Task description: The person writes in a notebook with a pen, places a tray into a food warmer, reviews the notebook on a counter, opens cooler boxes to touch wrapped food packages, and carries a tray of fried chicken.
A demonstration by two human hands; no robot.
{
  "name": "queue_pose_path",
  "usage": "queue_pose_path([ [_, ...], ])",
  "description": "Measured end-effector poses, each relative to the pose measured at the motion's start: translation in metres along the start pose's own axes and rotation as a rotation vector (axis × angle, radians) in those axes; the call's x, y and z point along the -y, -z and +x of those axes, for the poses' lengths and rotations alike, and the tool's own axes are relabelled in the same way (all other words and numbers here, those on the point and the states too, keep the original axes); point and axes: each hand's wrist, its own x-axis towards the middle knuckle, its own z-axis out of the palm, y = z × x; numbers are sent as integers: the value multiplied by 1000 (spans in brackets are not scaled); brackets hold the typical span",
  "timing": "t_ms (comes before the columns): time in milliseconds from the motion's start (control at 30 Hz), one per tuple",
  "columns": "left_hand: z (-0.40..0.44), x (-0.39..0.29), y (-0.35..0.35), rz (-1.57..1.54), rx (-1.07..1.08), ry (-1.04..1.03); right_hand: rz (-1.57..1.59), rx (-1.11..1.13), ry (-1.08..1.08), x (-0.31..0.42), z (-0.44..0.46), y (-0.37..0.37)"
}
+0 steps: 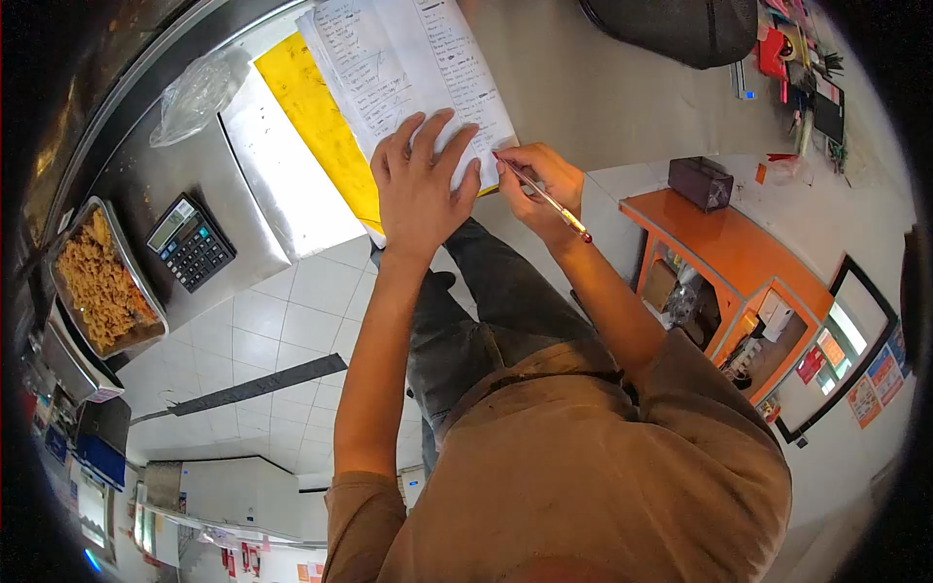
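An open notebook (408, 58) with handwritten lists lies on the metal counter, its yellow cover (316, 117) showing along the left side. My left hand (423, 185) rests on the lower part of the page, palm down with its fingers spread. At the page's lower right corner, my right hand (544, 189) grips a pen (551, 199) between thumb and fingers. The pen tip is at the page, near the right edge of the writing; whether it touches the paper I cannot tell.
A calculator (190, 242) and a tray of brown food (105, 282) are at the left, below a crumpled clear plastic bag (199, 95). A black object (680, 29) sits at the top right of the metal counter (603, 107). An orange cabinet (719, 238) stands at the right.
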Motion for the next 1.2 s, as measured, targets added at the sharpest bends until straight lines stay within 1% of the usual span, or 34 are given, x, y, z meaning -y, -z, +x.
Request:
queue_pose_path([
  [100,0,-1,-5,-77,-6,-7,16,-6,7,2,1,1],
  [167,0,7,-4,-105,-10,-4,-55,-16,29,-1,-1,0],
  [300,-2,6,8,-113,-37,17,65,-1,-110,1,-6,-4],
  [400,1,3,9,-111,-41,18,60,4,-93,6,-3,-6],
  [433,1,3,10,-111,-40,14,107,14,-169,5,-6,-6],
  [467,1,4,9,-117,-42,-1,98,40,-134,9,-8,-11],
  [500,7,-6,6,-131,-46,-14,51,43,-85,15,-2,2],
  [533,0,1,7,-114,-30,3,178,0,-149,18,-5,-3],
  [567,0,3,10,-110,-29,-1,111,37,-154,25,-2,0],
  [600,2,2,12,-109,-32,-15,125,43,-149,23,-10,-1],
  [633,4,2,12,-99,-34,-30,123,30,-138,14,-16,0],
  [667,-1,4,9,-104,-26,-53,133,11,-53,16,-21,2],
  [700,-7,11,-3,-130,-55,-61,118,64,-39,23,-24,11],
  [733,-7,10,-2,-93,-48,-95,114,18,-46,38,-27,16],
  [767,-7,6,3,-90,-39,-108,65,105,-119,42,-36,24],
  [800,-11,15,-10,-86,-101,-175,75,177,-61,41,-40,33],
  [833,-11,8,-1,28,-17,-145,147,85,-45,51,-45,37],
  [867,-10,10,-5,17,-50,-206,201,41,-53,52,-56,42],
  [933,-4,2,3,35,-67,-286,173,32,-67,68,-70,62],
  [967,-3,-3,5,38,-54,-322,145,39,-134,72,-78,68],
  [1000,2,13,7,60,-37,-333,148,69,-204,69,-77,56],
  [1067,-4,27,5,122,-19,-304,60,17,-198,74,-88,53],
  [1167,4,58,-15,189,-12,-390,-8,0,-228,93,-91,66],
  [1200,8,59,-12,155,45,-404,-42,-80,-204,89,-96,60],
])
